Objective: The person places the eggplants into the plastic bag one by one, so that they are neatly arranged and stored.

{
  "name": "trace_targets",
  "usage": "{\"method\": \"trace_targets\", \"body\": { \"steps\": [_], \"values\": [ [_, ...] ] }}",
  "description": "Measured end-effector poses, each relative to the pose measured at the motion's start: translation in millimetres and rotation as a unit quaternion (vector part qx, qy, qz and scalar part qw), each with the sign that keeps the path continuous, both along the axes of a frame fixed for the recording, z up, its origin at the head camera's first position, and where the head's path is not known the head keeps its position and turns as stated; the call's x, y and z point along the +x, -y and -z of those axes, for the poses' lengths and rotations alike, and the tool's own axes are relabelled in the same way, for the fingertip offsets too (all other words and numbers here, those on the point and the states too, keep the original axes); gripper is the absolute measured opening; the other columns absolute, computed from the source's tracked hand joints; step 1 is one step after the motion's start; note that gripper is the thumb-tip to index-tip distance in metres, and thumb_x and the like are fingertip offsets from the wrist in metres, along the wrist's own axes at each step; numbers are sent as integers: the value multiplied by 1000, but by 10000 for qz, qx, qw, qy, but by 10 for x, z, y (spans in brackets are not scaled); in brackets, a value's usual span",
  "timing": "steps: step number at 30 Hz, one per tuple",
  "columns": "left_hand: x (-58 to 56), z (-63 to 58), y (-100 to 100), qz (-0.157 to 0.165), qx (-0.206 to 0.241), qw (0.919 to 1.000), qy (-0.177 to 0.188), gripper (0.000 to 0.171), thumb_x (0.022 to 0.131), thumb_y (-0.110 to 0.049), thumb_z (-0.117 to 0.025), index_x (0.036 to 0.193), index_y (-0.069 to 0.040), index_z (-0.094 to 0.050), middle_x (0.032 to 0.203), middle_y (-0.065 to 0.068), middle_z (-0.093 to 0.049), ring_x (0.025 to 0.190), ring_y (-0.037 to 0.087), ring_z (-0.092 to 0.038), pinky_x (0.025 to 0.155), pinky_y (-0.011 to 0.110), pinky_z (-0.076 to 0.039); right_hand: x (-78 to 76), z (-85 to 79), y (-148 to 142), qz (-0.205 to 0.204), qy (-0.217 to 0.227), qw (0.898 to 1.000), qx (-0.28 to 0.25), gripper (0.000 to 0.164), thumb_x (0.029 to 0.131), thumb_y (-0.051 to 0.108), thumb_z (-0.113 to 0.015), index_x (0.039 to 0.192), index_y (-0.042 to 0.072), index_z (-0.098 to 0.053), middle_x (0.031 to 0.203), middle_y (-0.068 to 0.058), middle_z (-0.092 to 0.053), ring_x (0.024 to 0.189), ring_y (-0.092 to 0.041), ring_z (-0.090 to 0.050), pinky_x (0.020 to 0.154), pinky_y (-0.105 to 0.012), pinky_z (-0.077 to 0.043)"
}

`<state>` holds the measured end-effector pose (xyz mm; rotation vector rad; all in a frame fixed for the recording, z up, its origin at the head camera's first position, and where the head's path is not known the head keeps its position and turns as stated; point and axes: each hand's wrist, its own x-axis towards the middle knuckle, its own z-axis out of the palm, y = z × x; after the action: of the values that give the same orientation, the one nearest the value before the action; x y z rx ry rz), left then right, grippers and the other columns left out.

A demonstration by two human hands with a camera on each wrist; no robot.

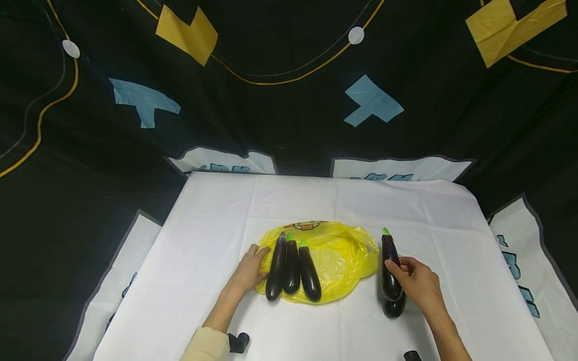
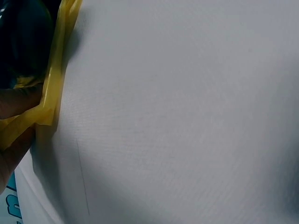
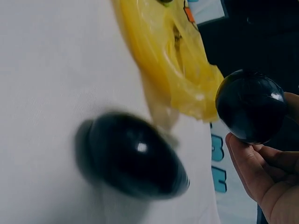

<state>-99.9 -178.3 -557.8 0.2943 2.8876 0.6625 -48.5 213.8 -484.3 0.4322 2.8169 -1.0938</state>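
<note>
Between its thumb and fingers my right hand (image 1: 420, 283) grips a dark purple eggplant (image 1: 389, 250) with a green stem end. In the right wrist view this held eggplant (image 3: 251, 106) is off the table, and a second eggplant (image 3: 135, 156) lies on the cloth below it. From above, the held one mostly covers the lower eggplant (image 1: 394, 307). At the left edge of a yellow plastic bag (image 1: 343, 271), my left hand (image 1: 248, 268) pinches the plastic (image 2: 53, 88). Three eggplants (image 1: 292, 265) lie side by side on the flattened bag, next to the left fingers.
A white cloth (image 1: 338, 331) covers the table. Behind it hangs a black fabric (image 1: 280, 120) with yellow and blue shapes. Black pieces (image 1: 239, 343) show near both forearms.
</note>
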Motion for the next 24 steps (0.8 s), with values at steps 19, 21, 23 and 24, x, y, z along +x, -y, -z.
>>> {"method": "trace_targets", "body": {
  "steps": [19, 21, 23, 24],
  "values": [
    [-6, -1, -7, -84, 43, 9999, 101, 66, 75, -8, -79, 134, -5, -51, 110, 8, -45, 92, 20, -48, 86, 37, -48, -104, 42, 484, -505, -280, 9979, -278, 55, 88, 47, -62, 112, -2, -63, 92, -8, -67, 76, -15, -62, 64, -30, -52],
    [-3, 2, -4, -70, 48, 9999, 93, 66, 75, -8, -79, 134, -5, -51, 109, 7, -45, 91, 20, -47, 85, 36, -48, -110, 61, 534, -560, -312, 9976, -267, 52, 88, 46, -64, 111, -1, -64, 91, -7, -67, 76, -14, -61, 64, -29, -51],
    [-2, 2, -2, -47, 53, 10000, 67, 66, 74, -7, -79, 134, -5, -51, 108, 7, -45, 90, 20, -47, 84, 36, -48, -118, 82, 584, -614, -334, 9972, -273, 52, 87, 45, -64, 110, -1, -65, 91, -7, -67, 76, -14, -61, 63, -28, -51],
    [-3, 3, 0, -40, 52, 10000, 60, 66, 74, -7, -79, 134, -5, -51, 107, 7, -45, 90, 20, -47, 84, 36, -48, -123, 95, 609, -642, -345, 9970, -277, 51, 87, 45, -65, 110, -1, -65, 91, -6, -66, 76, -14, -61, 63, -28, -51]
  ]
}}
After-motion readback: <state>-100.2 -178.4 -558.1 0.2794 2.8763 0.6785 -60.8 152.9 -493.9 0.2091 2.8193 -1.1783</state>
